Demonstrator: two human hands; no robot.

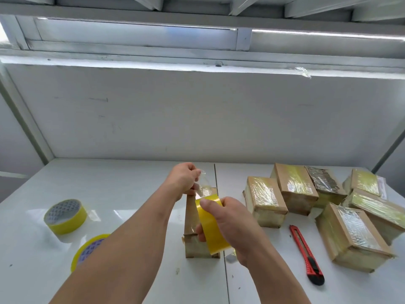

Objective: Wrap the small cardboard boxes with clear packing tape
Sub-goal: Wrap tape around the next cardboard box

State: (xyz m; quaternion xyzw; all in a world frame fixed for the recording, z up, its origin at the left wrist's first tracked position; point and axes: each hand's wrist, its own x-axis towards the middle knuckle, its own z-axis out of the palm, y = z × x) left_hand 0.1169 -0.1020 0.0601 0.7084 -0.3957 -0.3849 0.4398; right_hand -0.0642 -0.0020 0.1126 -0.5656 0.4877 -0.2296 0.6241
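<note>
Pulling tape now: your left hand (183,178) pinches the free end of the clear strip (202,185) up and away, while your right hand (228,224) is clamped round the yellowish tape roll (211,229), both over the cardboard box (190,218) on the surface (131,194). Watch that loose film; held slack, it could fold onto itself or your fingers, and a hard tug might tip or drag the box. Mind the red cutter (306,254) lying near your right wrist. Your arms hide most of the box, so I can't tell how much is taped or where the strip is anchored. Wrapped boxes (291,185) sit well off to your right.
</note>
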